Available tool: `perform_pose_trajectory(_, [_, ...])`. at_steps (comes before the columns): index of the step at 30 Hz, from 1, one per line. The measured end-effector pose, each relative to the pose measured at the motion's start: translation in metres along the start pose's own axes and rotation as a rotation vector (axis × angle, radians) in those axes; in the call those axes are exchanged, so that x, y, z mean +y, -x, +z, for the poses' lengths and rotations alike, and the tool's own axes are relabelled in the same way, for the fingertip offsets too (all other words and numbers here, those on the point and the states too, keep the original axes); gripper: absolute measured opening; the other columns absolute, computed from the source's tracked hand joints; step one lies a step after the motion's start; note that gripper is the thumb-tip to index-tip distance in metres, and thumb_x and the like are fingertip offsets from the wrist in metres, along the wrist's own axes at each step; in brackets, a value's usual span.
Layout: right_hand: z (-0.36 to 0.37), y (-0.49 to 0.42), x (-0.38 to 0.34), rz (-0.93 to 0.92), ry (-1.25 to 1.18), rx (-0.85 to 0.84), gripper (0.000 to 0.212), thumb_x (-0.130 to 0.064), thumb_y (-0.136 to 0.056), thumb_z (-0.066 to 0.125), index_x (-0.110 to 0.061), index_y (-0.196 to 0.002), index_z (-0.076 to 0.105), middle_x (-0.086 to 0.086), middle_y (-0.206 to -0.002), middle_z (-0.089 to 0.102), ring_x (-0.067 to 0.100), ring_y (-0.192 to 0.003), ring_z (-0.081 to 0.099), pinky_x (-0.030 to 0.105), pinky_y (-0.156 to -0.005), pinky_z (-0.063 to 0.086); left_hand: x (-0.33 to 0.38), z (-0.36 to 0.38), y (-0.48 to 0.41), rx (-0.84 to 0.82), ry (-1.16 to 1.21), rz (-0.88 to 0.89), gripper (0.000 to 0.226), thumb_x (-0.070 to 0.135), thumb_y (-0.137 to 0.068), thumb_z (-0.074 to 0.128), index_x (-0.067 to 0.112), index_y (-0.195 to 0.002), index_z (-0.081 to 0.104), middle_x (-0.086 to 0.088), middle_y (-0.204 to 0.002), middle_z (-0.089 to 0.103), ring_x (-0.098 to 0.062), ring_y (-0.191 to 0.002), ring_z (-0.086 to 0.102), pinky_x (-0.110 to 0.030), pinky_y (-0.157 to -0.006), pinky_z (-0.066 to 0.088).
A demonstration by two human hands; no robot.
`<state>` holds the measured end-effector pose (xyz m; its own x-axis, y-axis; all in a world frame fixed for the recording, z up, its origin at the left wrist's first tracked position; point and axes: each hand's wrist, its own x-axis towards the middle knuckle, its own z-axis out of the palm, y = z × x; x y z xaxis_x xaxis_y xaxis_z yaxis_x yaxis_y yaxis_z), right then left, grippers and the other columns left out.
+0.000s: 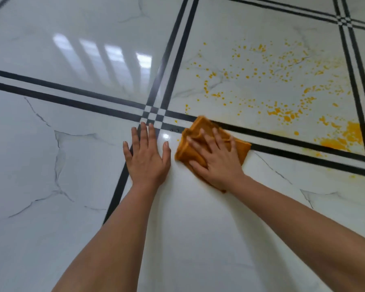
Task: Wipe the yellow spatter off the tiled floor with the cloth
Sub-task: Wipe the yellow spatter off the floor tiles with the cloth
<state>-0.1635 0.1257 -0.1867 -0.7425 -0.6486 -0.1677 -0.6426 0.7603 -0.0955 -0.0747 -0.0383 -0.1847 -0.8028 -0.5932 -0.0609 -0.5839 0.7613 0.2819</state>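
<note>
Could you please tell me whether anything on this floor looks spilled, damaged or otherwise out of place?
Yes: yellow spatter dots the far right tile, thickening into a smeared patch near the black border lines. The right hand presses an orange cloth flat just short of it. The left hand rests bare on the floor.

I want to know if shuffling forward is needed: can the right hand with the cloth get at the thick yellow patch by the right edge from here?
Probably yes. The right hand presses the cloth flat, nothing lies between it and the yellow patch, and the arm looks bent.
</note>
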Motion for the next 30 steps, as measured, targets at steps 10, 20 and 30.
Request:
perform_pose_trajectory(10, [-0.017,-0.092,-0.014,-0.146,0.043,-0.037,0.063,-0.07,-0.082,0.011,-0.052,-0.141,-0.001,-0.008,-0.159,-0.003,0.022,-0.145,-0.009,0.058,-0.11,-0.002,-0.001,0.01,-0.03,-0.003,-0.015,-0.002,0.078,0.061,-0.084,0.002,0.018,-0.149,0.001,0.001,-0.158,-0.001,-0.017,-0.143,-0.009,-0.042,-0.112,-0.007])
perform_pose_trajectory(20, [-0.031,-0.119,-0.003,-0.195,0.08,-0.183,0.069,-0.082,-0.075,0.011,-0.059,-0.135,-0.014,-0.01,-0.157,-0.016,0.02,-0.143,-0.018,0.057,-0.11,-0.005,-0.002,0.003,-0.031,-0.055,-0.028,0.017,0.086,0.068,-0.081,0.009,0.016,-0.148,-0.004,-0.002,-0.157,-0.007,-0.019,-0.142,-0.017,-0.042,-0.111,-0.012])
perform_pose_trajectory(30, [-0.034,-0.071,0.023,0.121,-0.035,-0.176,0.067,-0.077,-0.081,0.018,-0.056,-0.138,-0.011,-0.007,-0.158,-0.012,0.023,-0.144,-0.015,0.06,-0.109,-0.001,-0.011,0.002,-0.007,-0.14,-0.065,0.214,0.086,0.062,-0.077,-0.002,0.013,-0.146,-0.012,-0.004,-0.155,-0.017,-0.015,-0.14,-0.022,-0.038,-0.11,-0.017])
